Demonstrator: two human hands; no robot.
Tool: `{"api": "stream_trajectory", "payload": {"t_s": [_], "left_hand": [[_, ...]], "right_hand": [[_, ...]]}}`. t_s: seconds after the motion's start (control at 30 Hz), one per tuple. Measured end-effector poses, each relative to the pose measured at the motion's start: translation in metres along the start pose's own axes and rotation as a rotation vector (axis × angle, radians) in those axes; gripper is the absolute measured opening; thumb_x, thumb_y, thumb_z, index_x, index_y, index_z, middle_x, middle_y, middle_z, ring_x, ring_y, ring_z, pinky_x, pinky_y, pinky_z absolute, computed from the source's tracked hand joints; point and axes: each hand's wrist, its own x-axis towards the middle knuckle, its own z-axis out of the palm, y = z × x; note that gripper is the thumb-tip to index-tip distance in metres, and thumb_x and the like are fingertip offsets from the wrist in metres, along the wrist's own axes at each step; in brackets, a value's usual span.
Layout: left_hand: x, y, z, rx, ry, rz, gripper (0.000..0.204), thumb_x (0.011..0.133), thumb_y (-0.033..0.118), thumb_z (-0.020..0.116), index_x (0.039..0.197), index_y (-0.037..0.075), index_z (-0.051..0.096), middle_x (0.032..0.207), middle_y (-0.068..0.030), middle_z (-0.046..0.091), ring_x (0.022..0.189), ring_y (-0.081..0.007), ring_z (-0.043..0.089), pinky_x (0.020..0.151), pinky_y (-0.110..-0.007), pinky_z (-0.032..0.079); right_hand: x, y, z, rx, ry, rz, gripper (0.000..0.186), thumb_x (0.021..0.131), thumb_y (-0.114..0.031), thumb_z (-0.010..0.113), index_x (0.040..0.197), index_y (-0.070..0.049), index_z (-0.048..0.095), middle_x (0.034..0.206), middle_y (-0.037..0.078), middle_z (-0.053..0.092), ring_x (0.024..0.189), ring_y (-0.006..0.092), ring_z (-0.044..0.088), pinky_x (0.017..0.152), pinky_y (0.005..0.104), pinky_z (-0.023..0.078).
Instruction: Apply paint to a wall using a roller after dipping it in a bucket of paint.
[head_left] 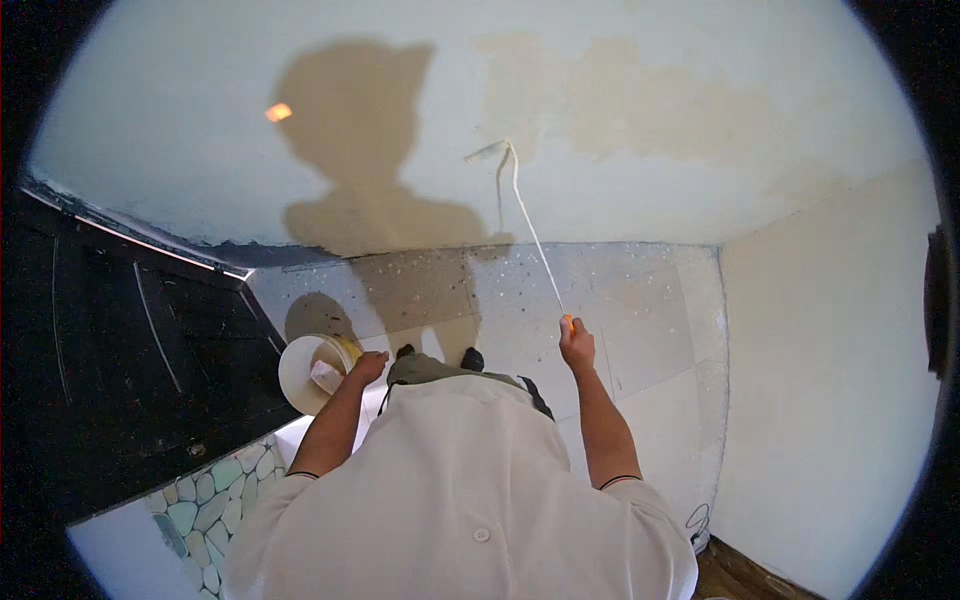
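My right hand (pixel 577 346) is closed round the orange handle (pixel 568 324) of a paint roller. Its long, thin white rod (pixel 533 230) runs up and away to the pale wall (pixel 640 190), where the small roller head (pixel 487 151) is at or close to the surface; contact is hard to tell. At my left side, my left hand (pixel 371 367) is closed at the edge of a round, cream-coloured bucket (pixel 298 374). The exact grip point is hidden. Inside the bucket lies a whitish piece (pixel 326 376) that I cannot make out.
Darker beige patches (pixel 640 105) mark the wall ahead, beside my shadow. Grey floor tiles (pixel 630 330) are speckled with white spots. A black panelled door (pixel 130 330) stands at left, near stone-patterned flooring (pixel 215 505). Another pale wall (pixel 820 370) closes off the right.
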Motion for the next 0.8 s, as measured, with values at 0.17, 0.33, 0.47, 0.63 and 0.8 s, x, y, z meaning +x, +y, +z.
{"api": "stream_trajectory", "payload": {"t_s": [0.17, 0.33, 0.47, 0.63, 0.8], "left_hand": [[-0.018, 0.022, -0.002, -0.354, -0.002, -0.332, 0.047, 0.086, 0.04, 0.036, 0.09, 0.0, 0.061, 0.087, -0.0215, 0.06, 0.085, -0.0346, 0.057, 0.08, -0.041, 0.042], [-0.057, 0.023, 0.005, -0.196, -0.095, -0.292, 0.026, 0.081, 0.022, 0.048, 0.093, 0.002, 0.057, 0.087, -0.0184, 0.061, 0.082, -0.0333, 0.059, 0.073, -0.042, 0.045], [-0.075, 0.026, 0.006, 0.134, -0.153, -0.146, 0.023, 0.076, 0.01, 0.052, 0.098, 0.004, 0.052, 0.088, -0.0165, 0.061, 0.083, -0.0335, 0.059, 0.069, -0.044, 0.047], [-0.072, -0.059, 0.051, -0.253, -0.071, -0.193, 0.021, 0.077, 0.011, 0.052, 0.096, 0.004, 0.052, 0.086, -0.0151, 0.061, 0.08, -0.033, 0.059, 0.067, -0.043, 0.047], [-0.055, -0.012, 0.01, 0.009, -0.133, -0.079, 0.02, 0.081, 0.016, 0.046, 0.094, 0.002, 0.053, 0.079, -0.0177, 0.06, 0.074, -0.032, 0.059, 0.065, -0.043, 0.046]], "right_hand": [[-0.011, 0.026, 0.004, -0.014, -0.061, 0.111, 0.04, 0.086, -0.045, 0.043, 0.086, -0.006, 0.051, 0.074, 0.024, 0.059, 0.073, 0.0438, 0.057, 0.062, 0.0515, 0.045], [-0.016, 0.037, 0.02, 0.1, -0.037, 0.087, 0.042, 0.086, -0.044, 0.044, 0.079, -0.003, 0.052, 0.065, 0.019, 0.055, 0.062, 0.0358, 0.053, 0.055, 0.0448, 0.041], [-0.019, 0.039, 0.037, 0.34, -0.001, 0.033, 0.039, 0.088, -0.04, 0.046, 0.072, -0.005, 0.049, 0.051, 0.002, 0.037, 0.047, 0.0116, 0.036, 0.043, 0.0293, 0.031], [-0.016, 0.002, 0.04, 0.588, -0.089, 0.047, 0.035, 0.089, -0.037, 0.046, 0.07, -0.009, 0.049, 0.054, -0.007, 0.03, 0.046, 0.0025, 0.029, 0.04, 0.0221, 0.023], [-0.03, -0.008, 0.038, 0.665, -0.064, 0.082, 0.034, 0.09, -0.037, 0.045, 0.072, -0.009, 0.05, 0.054, -0.008, 0.031, 0.046, 0.0021, 0.027, 0.04, 0.0215, 0.021]]}}
